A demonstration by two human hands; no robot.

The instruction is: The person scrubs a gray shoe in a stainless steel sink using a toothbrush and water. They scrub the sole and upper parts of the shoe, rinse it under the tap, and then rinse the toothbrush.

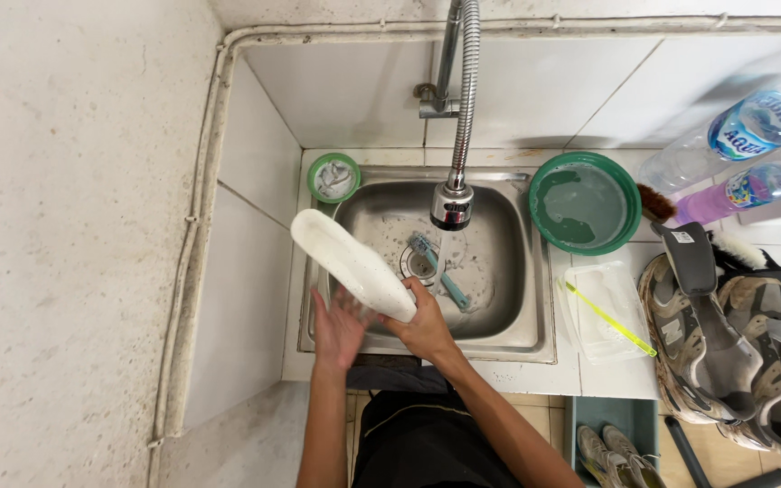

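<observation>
While my right hand (425, 327) grips the heel end of the white insole (352, 265) over the steel sink (526, 336), its toe pointing to ten o'clock, my left hand (338, 327) rests open-palmed against its underside, a teal brush (440, 271) lying at three o'clock.

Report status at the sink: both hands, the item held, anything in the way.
Right hand grips white insole over sink. Left hand open, palm against insole's lower end. Brush lies in basin below; faucet head hangs nearby.
</observation>
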